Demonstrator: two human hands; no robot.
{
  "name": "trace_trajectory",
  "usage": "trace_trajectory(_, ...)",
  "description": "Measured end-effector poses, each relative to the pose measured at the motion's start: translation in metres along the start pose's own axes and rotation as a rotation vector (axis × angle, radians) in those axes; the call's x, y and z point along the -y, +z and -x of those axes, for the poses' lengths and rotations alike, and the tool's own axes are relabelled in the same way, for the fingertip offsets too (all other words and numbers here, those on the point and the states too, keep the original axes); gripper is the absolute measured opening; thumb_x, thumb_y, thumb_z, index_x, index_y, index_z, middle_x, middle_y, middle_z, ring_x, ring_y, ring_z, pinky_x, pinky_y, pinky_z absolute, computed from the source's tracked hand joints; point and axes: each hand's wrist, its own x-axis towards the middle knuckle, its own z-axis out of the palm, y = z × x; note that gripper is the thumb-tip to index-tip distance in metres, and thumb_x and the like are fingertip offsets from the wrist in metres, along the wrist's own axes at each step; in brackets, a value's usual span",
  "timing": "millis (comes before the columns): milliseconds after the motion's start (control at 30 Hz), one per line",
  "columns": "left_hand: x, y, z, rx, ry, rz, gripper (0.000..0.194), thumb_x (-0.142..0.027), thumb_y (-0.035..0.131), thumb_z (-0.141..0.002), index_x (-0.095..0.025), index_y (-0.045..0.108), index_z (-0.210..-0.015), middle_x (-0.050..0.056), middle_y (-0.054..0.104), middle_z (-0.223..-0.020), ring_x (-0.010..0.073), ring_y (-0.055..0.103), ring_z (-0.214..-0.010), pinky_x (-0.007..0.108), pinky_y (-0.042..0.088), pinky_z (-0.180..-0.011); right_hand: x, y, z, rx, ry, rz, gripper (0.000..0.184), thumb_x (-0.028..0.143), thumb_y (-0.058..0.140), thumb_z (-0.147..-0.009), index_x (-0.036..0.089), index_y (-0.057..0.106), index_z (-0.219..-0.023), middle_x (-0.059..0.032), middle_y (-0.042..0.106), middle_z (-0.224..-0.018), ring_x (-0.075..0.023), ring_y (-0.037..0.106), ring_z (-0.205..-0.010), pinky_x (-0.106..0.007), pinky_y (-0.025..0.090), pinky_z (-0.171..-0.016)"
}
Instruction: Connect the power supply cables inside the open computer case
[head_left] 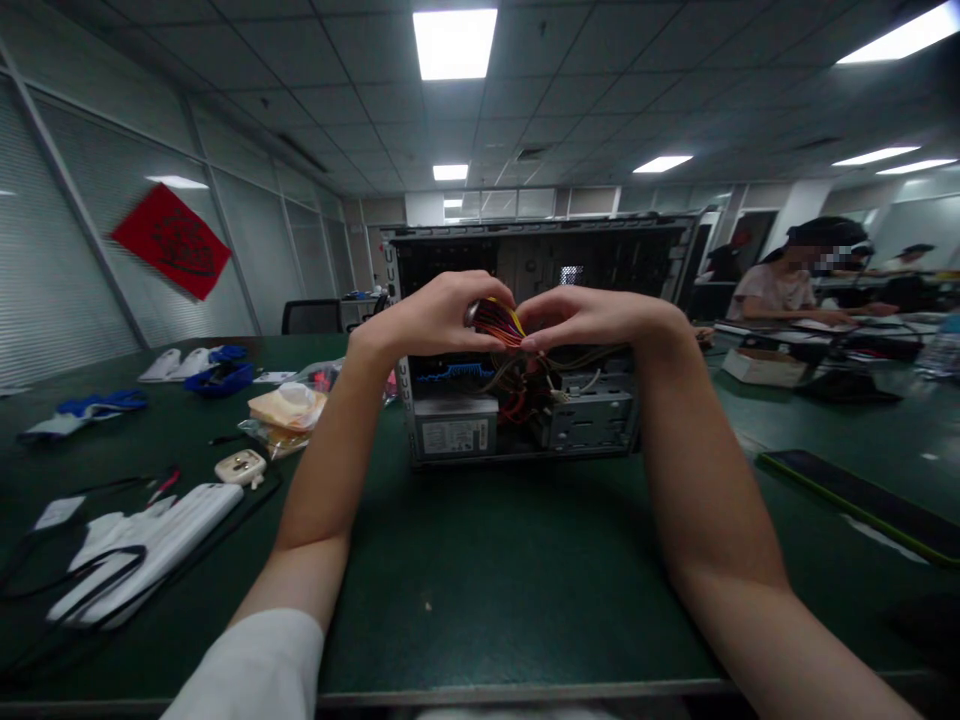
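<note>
An open computer case (540,233) lies on the green table in front of me. Both my hands are raised before its open side. My left hand (442,312) is closed round a bundle of yellow, orange and dark cables (496,320). From the other side, my right hand (581,318) pinches the same bundle, its fingertips close to those of the left. Below the hands, a power supply (456,428) with a label sits in the lower left of the case. A metal drive cage (592,418) is at the lower right, with more loose wires between the two.
Left on the table (510,580) are a white power strip (187,535) with black cords, a beige round-cornered item (240,467), bagged items (289,408) and blue-white gloves (97,408). To the right are a long black strip (862,500), a cardboard box (763,367) and a seated person (787,285).
</note>
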Motion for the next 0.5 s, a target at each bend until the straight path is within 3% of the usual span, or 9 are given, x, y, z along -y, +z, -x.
trace_trajectory(133,-0.01,-0.01,0.004,0.011,0.006,0.055,0.036,-0.037,0.079,-0.089,-0.015,0.072,-0.117,0.011,0.074,-0.116,0.0196,0.068,-0.104,0.031,0.052,-0.089,0.002,0.001,0.003,0.093,0.01,-0.035,0.044,0.058,0.083,-0.081,0.019,0.081,-0.1,-0.0047,0.079,-0.093,-0.0215,0.071,-0.086,-0.03,0.055,-0.077)
trace_trajectory(300,-0.025,-0.007,0.001,0.014,0.07,0.065,0.027,-0.031,0.078,-0.088,-0.014,0.073,-0.108,0.01,0.072,-0.11,0.0184,0.068,-0.097,0.029,0.053,-0.084,0.008,0.008,-0.004,0.18,-0.004,-0.018,0.051,0.068,0.076,-0.085,0.017,0.082,-0.085,-0.0034,0.072,-0.072,-0.0186,0.065,-0.072,-0.028,0.051,-0.067)
trace_trajectory(500,-0.043,-0.015,0.007,0.126,0.079,0.054,0.033,-0.024,0.075,-0.087,-0.017,0.072,-0.119,0.01,0.072,-0.118,0.0201,0.069,-0.105,0.029,0.054,-0.09,0.01,0.007,-0.003,0.218,-0.033,0.017,0.049,0.064,0.076,-0.087,0.016,0.082,-0.082,-0.0027,0.07,-0.071,-0.0153,0.059,-0.066,-0.027,0.046,-0.062)
